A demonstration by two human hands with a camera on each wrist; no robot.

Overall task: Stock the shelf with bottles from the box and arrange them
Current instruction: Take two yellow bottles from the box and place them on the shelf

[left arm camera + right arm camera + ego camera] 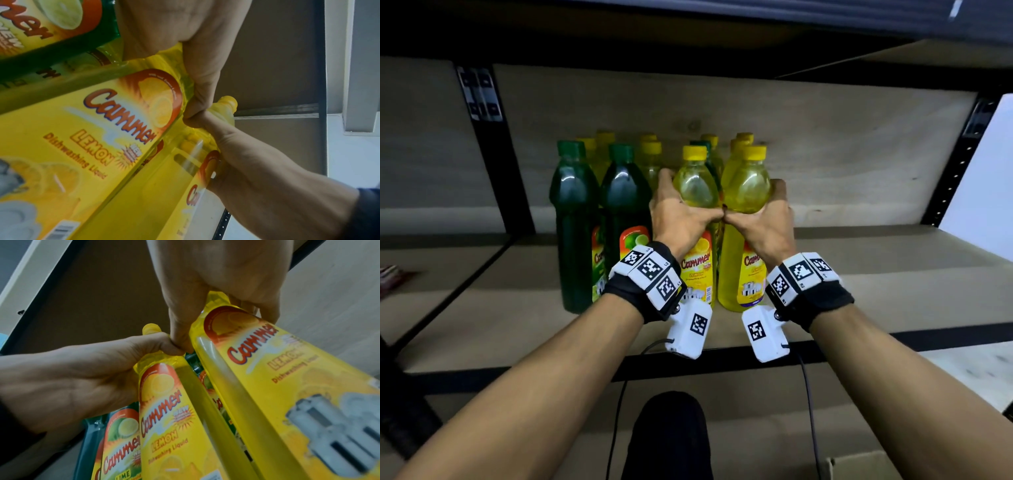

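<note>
Two yellow lemon dish-liquid bottles stand side by side at the front of the shelf board point(859, 291). My left hand point(683, 209) grips the left yellow bottle point(695, 185) round its shoulder, and its label point(92, 129) fills the left wrist view. My right hand point(760, 212) grips the right yellow bottle point(746, 185) point(287, 369) the same way. The two thumbs touch between the bottles. Two green lime bottles point(573, 219) point(625, 205) stand just left of them. More yellow-capped bottles point(650, 150) stand in rows behind, partly hidden.
Black shelf uprights point(496, 154) point(955, 164) flank the bay, and an upper shelf point(688, 34) hangs overhead. Bare board lies right of the bottles. A cardboard box edge point(859, 466) shows at the bottom right. A dark leg or shoe point(667, 435) is below the shelf edge.
</note>
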